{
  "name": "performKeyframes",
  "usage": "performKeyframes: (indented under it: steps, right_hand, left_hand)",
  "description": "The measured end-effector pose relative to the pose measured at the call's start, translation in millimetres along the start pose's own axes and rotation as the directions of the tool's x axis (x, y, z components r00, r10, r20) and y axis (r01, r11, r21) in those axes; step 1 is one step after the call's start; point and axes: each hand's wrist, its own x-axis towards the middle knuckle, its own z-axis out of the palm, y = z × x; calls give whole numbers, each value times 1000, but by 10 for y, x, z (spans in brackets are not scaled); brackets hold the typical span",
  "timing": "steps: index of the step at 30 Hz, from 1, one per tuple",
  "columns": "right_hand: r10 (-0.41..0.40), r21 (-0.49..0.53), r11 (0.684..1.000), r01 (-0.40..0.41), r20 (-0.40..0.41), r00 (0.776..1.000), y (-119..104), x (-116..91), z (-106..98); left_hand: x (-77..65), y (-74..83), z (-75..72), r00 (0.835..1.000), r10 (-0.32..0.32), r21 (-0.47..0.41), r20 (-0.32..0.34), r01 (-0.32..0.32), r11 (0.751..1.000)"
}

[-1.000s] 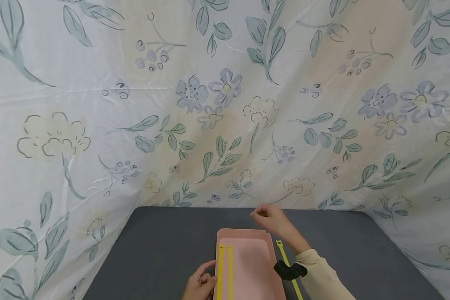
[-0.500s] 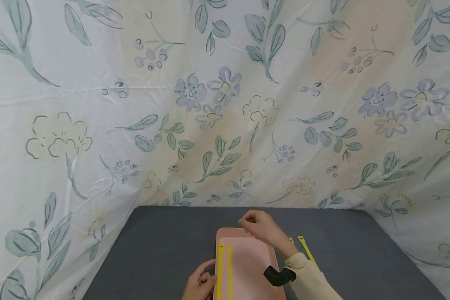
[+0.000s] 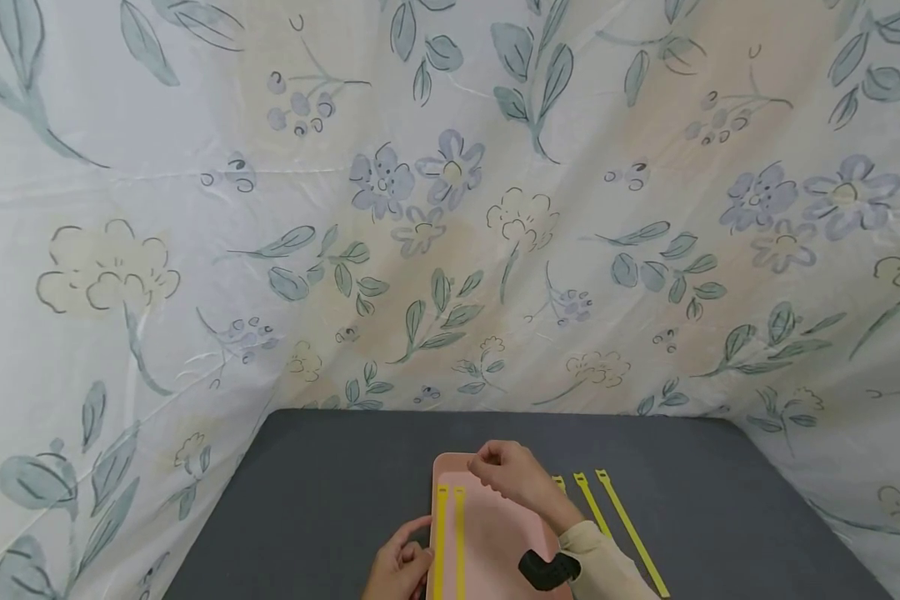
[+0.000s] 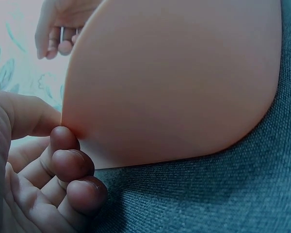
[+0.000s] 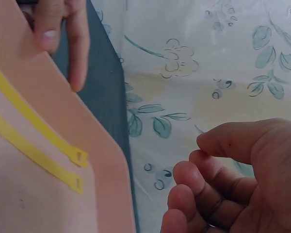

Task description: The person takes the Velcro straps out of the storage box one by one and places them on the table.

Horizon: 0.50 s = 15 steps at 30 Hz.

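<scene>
A pink tray (image 3: pixel 495 550) lies on the dark table, with two yellow slotted cable straps (image 3: pixel 461 542) side by side along its left inside. My left hand (image 3: pixel 399 562) pinches the tray's left rim; the left wrist view shows thumb and fingertips meeting at the edge of the tray (image 4: pixel 169 92). Over the tray's far right part hovers my right hand (image 3: pixel 513 477), fingers loosely curled. Thumb and index finger lie close together in the right wrist view, and nothing shows between the fingers of this right hand (image 5: pixel 223 179).
Three more yellow straps lie to the right of the tray, the outermost strap (image 3: pixel 633 533) fully in view and the others partly behind my right arm. A floral cloth (image 3: pixel 450 250) hangs behind the dark table (image 3: pixel 330 483). A black band (image 3: pixel 549 571) circles my right wrist.
My right hand has moved left and nearer, from beyond the tray's far right corner to over the tray. More straps on the right came into view. The left hand stays put.
</scene>
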Motion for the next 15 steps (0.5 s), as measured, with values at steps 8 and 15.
performKeyframes:
  steps: [8,15]
  right_hand:
    - [-24,-105,994,18,-56,998,207,1,155]
    - [-5,-75,997,5,10,1000,363,-17,266]
  left_hand:
    - [3,10,5,1000,-21,-1,-15,21,1000]
    - [-1,3,4,999,-29,1,-13,29,1000]
